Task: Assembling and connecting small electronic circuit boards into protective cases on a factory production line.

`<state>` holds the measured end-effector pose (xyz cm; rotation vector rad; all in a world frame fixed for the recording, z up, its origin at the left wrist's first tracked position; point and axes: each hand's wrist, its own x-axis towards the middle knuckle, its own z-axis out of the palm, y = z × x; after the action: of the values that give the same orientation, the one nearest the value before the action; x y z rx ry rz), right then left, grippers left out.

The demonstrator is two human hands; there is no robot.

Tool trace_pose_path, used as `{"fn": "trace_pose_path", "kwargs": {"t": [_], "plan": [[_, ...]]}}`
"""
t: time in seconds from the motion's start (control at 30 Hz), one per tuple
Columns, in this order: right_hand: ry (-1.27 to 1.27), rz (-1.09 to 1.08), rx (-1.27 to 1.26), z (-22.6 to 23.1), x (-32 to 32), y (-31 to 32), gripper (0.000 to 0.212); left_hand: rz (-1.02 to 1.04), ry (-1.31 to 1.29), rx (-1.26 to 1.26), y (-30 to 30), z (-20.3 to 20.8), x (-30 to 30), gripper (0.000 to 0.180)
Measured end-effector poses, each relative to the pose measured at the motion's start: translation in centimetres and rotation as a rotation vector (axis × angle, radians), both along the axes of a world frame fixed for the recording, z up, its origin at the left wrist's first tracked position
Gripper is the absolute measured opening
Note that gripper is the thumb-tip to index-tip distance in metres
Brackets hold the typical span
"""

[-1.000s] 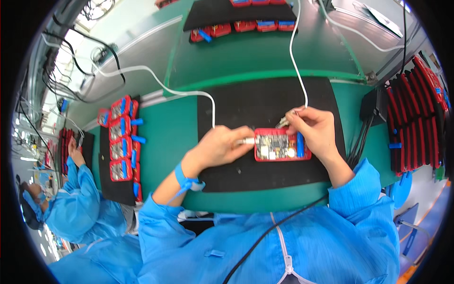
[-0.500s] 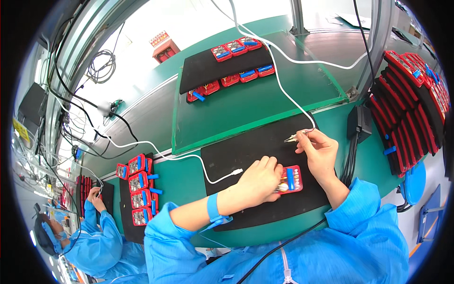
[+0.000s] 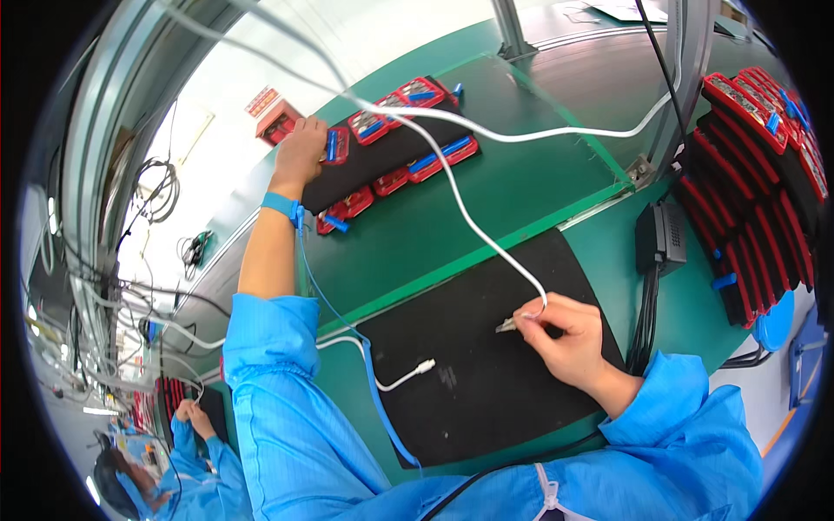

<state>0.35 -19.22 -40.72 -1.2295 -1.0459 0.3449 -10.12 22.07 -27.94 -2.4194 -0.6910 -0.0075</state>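
Observation:
My left hand (image 3: 301, 154) stretches to the far left of the bench. Its fingers are closed on the edge of a small red box (image 3: 337, 146) with a blue piece in it, at the left end of a raised black foam board (image 3: 382, 159). My right hand (image 3: 563, 337) pinches the end of a white cable (image 3: 473, 217) above a black mat (image 3: 469, 391). A short pale metallic tip (image 3: 506, 326) points left from those fingers; its exact kind is unclear. On the mat's left side lies a white cable plug (image 3: 425, 366).
More red boxes (image 3: 417, 90) line the foam board. At right are a stack of black and red trays (image 3: 743, 200) and a black power adapter (image 3: 660, 236) with cables. A blue cord (image 3: 375, 382) runs from my left wristband. A co-worker (image 3: 187, 460) sits lower left.
My left hand has carried the red box from the mat to the foam board's left end. My right hand has come nearer, still holding the cable end. The view has shifted.

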Motion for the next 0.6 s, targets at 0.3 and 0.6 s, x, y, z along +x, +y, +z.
{"fn": "trace_pose_path", "kwargs": {"t": [0.3, 0.6], "plan": [[0.01, 0.047, -0.028, -0.1, 0.4, 0.3, 0.007, 0.199, -0.54, -0.402, 9.7, -8.4, 1.7, 0.039], [-0.037, 0.087, -0.064, 0.6, 0.2, -0.3, 0.008, 0.028, -0.675, -0.382, 8.8, -9.7, 2.9, 0.073]]}}
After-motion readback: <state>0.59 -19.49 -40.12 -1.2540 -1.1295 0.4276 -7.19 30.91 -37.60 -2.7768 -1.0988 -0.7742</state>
